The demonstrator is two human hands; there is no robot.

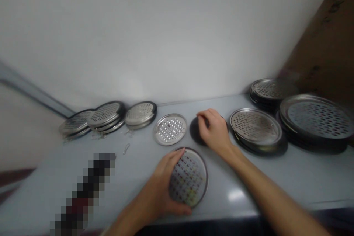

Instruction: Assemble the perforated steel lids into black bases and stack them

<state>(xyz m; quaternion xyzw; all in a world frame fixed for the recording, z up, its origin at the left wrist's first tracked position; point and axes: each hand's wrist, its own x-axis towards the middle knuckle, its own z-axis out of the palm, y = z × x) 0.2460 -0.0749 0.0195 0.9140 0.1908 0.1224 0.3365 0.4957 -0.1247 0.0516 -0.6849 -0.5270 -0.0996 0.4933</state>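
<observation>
My left hand (160,188) curves round the left side of a round metal grater (190,179), thumb at its near edge and fingertips at its far edge. My right hand (212,127) is closed, thumb and fingers drawn together over a dark round disc (195,131); whether it pinches anything is hidden. Another round grater (170,129), shiny and silver, lies flat just behind my left hand. To the right of my right hand sits a stack of round graters (256,127) with dark parts beneath.
At the back left are stacks of round graters with black edges (106,114) (140,113). A small wire clip (126,148) lies before them. Larger grater stacks (318,118) (271,89) stand at right, by a brown cardboard surface (326,51). A pixelated dark patch covers the front left.
</observation>
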